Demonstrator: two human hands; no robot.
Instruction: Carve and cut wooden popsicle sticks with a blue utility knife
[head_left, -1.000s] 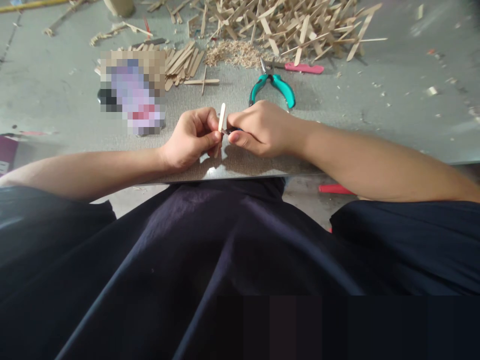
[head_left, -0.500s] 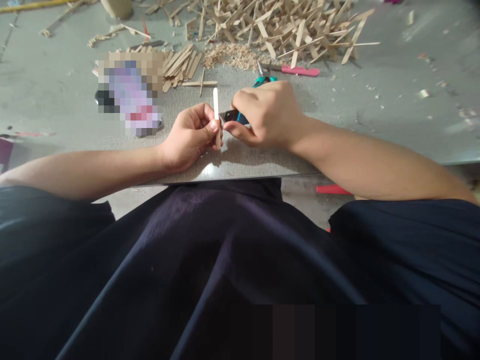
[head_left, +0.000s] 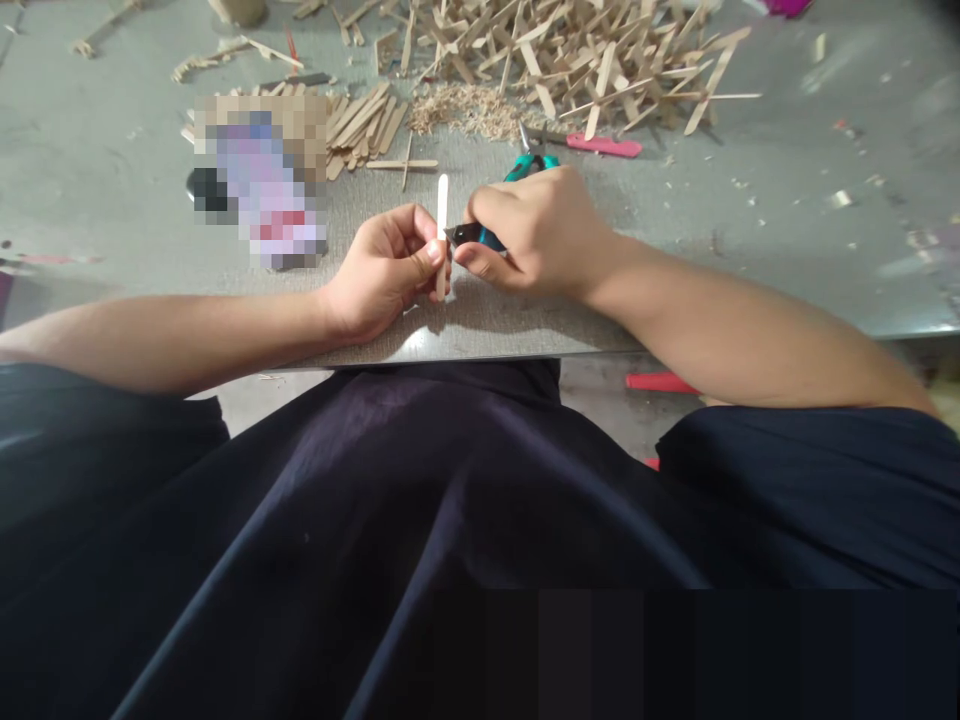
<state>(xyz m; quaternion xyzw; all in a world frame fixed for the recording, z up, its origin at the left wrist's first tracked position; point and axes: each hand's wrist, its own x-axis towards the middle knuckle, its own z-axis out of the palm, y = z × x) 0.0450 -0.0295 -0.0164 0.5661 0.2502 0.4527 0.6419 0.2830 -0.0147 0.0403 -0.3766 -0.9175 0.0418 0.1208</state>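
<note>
Near the table's front edge, my left hand (head_left: 390,265) pinches a wooden craft stick (head_left: 442,205) upright between thumb and fingers. My right hand (head_left: 536,230) is wrapped round a blue and black utility knife (head_left: 469,234). The knife's dark tip points left and meets the stick's right edge just above my left thumb; whether it cuts in, I cannot tell. Most of the knife's body is hidden in my right palm. Just beyond that hand lie teal-handled pliers (head_left: 523,167), partly covered by it.
Crossed sticks form a large pile (head_left: 555,50) at the back, with wood shavings (head_left: 465,110) before it. A pink-handled knife (head_left: 604,146) lies nearby. Loose flat sticks (head_left: 364,125) and a blurred-out item (head_left: 270,190) are at left. The table edge (head_left: 480,357) runs close to my body.
The stick and the knife tip have shifted slightly to the right in view. Both hands keep the same hold.
</note>
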